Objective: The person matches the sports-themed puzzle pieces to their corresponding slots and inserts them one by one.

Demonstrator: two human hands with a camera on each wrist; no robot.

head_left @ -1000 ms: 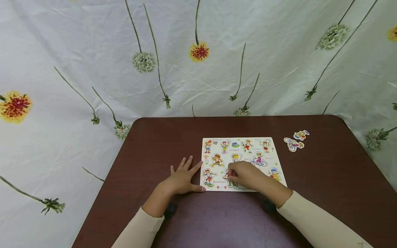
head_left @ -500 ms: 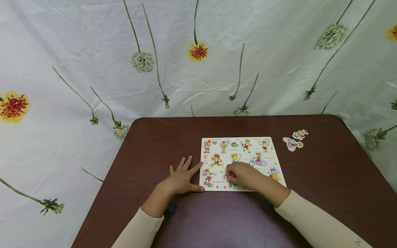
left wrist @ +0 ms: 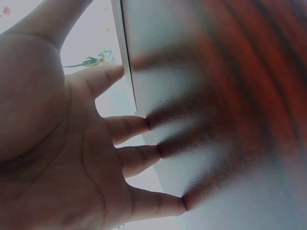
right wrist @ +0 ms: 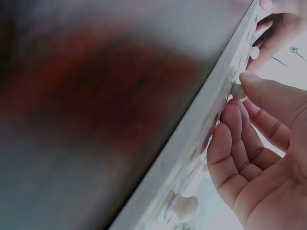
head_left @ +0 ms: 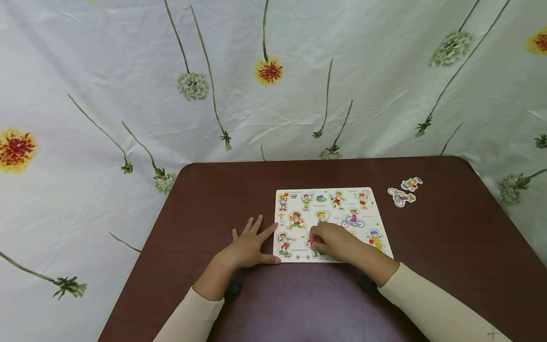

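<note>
A white wooden puzzle board (head_left: 371, 227) with colourful sports figures lies on the table. My right hand (head_left: 337, 241) pinches the small knob (right wrist: 237, 91) of a puzzle piece (head_left: 316, 253), a roller-skating figure in the lower middle of the board; my fingers partly cover it. To the left, my left hand (head_left: 245, 249) is spread flat-fingered, its thumb and index finger at the board's left edge. In the left wrist view the other fingertips of that hand (left wrist: 62, 139) rest on the shiny table beside the board edge (left wrist: 126, 52).
Two loose puzzle pieces lie right of the board: a figure on a bike (head_left: 400, 197) and a smaller figure (head_left: 412, 184) behind it. The dark brown table (head_left: 231, 190) reaches back to a flowered cloth (head_left: 299, 109). Another knob (right wrist: 186, 207) sticks up from the board.
Both hands keep their places on and beside the board, the right still at the roller-skating piece. The whole head view has shifted slightly.
</note>
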